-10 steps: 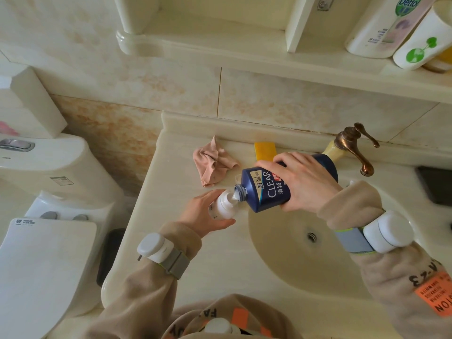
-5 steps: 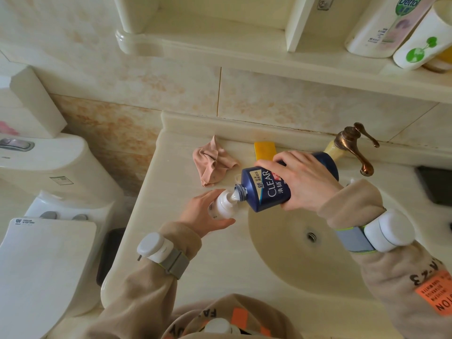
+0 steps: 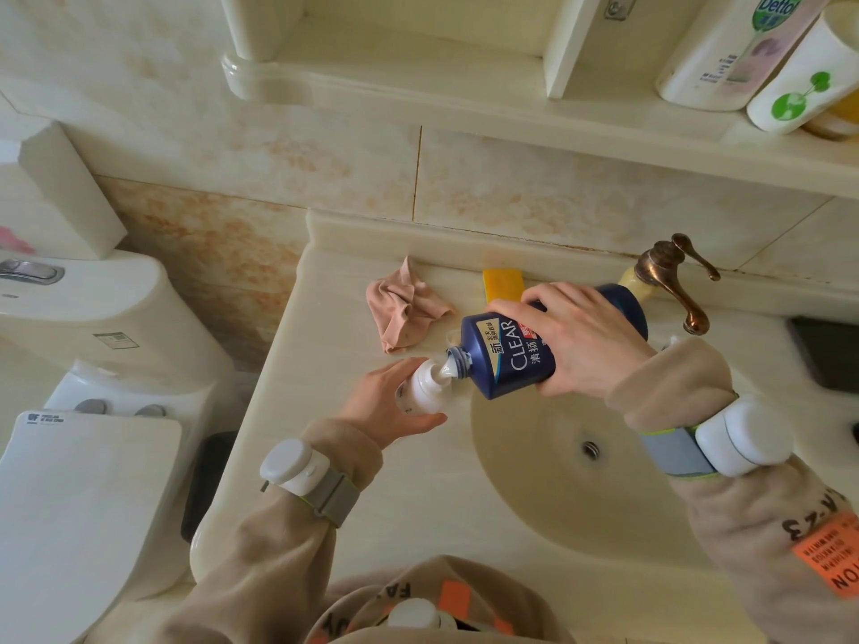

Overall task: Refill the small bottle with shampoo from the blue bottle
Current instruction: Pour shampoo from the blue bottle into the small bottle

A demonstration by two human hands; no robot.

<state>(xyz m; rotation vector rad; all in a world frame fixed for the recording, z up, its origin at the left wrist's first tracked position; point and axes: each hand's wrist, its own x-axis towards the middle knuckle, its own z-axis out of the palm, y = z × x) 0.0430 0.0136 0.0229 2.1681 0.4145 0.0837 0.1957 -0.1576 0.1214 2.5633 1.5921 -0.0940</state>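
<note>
The blue bottle (image 3: 511,355), labelled CLEAR, lies tipped on its side above the counter with its open neck pointing left and down. My right hand (image 3: 585,341) grips its body. White shampoo runs from the neck into the mouth of the small white bottle (image 3: 425,385), which stands on the counter at the left edge of the basin. My left hand (image 3: 386,402) wraps around the small bottle from the left and below, hiding its lower part.
A crumpled pink cloth (image 3: 404,309) and a yellow soap bar (image 3: 503,283) lie at the back of the counter (image 3: 372,504). A bronze tap (image 3: 674,276) stands behind the basin (image 3: 558,485). A toilet (image 3: 83,448) is at left; several bottles (image 3: 743,53) sit on the shelf above.
Both hands and bottles stay almost in place; the blue bottle has shifted very slightly while shampoo keeps flowing into the small bottle.
</note>
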